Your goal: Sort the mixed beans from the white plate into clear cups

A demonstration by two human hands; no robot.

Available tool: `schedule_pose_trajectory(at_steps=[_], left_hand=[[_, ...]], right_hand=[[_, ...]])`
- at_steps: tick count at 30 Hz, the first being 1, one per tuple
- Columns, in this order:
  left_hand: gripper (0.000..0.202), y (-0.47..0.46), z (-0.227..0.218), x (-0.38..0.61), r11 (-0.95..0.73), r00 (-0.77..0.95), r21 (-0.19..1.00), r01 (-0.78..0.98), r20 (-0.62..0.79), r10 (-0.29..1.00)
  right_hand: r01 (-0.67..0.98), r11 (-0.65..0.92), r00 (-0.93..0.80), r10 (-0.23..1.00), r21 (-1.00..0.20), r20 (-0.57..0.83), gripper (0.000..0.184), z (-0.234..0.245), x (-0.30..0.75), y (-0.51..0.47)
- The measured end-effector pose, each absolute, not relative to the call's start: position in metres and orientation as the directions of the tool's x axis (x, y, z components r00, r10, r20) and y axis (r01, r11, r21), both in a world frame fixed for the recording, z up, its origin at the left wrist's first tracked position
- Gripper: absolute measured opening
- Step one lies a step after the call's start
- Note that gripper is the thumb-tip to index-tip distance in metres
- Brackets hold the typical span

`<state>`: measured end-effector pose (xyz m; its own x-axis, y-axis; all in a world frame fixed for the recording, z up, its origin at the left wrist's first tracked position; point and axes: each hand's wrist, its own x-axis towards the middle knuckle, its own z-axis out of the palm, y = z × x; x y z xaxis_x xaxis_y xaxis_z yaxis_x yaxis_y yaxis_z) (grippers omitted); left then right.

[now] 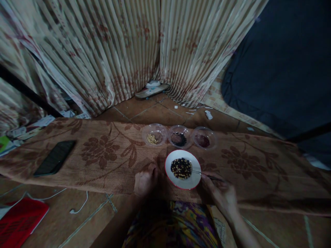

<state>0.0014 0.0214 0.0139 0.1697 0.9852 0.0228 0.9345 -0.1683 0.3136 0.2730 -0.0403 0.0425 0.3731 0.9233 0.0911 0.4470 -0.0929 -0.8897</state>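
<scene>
Spotted one red item (pixel 23 220), cut off by the left edge, and one dark phone (pixel 54 158) lying on the cloth-covered bench (pixel 111 182). Noted the left hand (pixel 145 179) resting on it, curled into a loose fist, fingertips hidden. Counted three side by side, all clear plastic: the left cup (pixel 162 132) with pale yellow beans (pixel 152 139), the middle cup (pixel 178 129) with black beans (pixel 179 139), the right cup (pixel 212 139) with dark red beans (pixel 202 141), all too small to count. Found one white plate (pixel 183 184) just before the middle cup, holding a heap of mixed black and yellow beans (pixel 181 168). Saw the right hand (pixel 221 194) pinching one pair of tweezers (pixel 196 172), tips over the plate, near the heap; could not tell whether closed on a bean.
</scene>
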Motion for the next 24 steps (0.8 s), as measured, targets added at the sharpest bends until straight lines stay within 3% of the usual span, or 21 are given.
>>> schedule_pose_trajectory(at_steps=[5, 24], left_hand=[[0.021, 0.0216, 0.0153, 0.0018, -0.154, 0.163, 0.317, 0.936, -0.002, 0.987], [0.021, 0.0216, 0.0132, 0.0010, -0.168, 0.170, 0.348, 0.922, 0.026, 0.985]], right_hand=[[0.462, -0.151, 0.344, 0.939, -0.874, 0.020, 0.032, 0.0457, 0.2691, -0.0404], [0.420, -0.142, 0.406, 0.913, -0.896, 0.046, 0.031, 0.0397, 0.2638, -0.0380]])
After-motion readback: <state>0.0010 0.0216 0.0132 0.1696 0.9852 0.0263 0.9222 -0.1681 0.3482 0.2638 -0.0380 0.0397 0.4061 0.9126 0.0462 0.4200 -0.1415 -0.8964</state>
